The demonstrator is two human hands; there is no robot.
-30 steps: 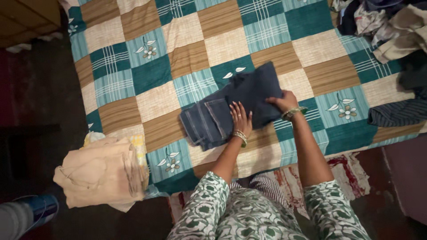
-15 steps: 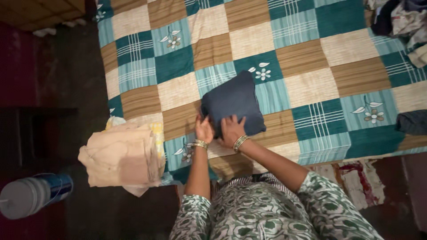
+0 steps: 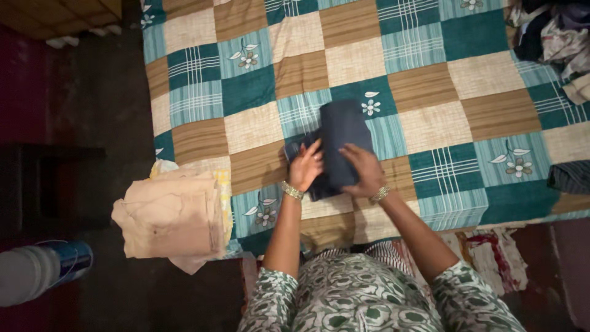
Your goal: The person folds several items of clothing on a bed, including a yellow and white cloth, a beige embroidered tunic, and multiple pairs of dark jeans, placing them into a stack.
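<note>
Jeans, folded into a dark blue bundle, lie on the checked bedspread near its front edge. Left hand curls round the bundle's left edge, right hand presses flat on top, fingers spread. Denim looks thick, soft, fairly heavy, likely to spring open; best gripped at both side edges.

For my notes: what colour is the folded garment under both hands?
Dark navy blue folded denim garment, seen best in the head view.
</note>
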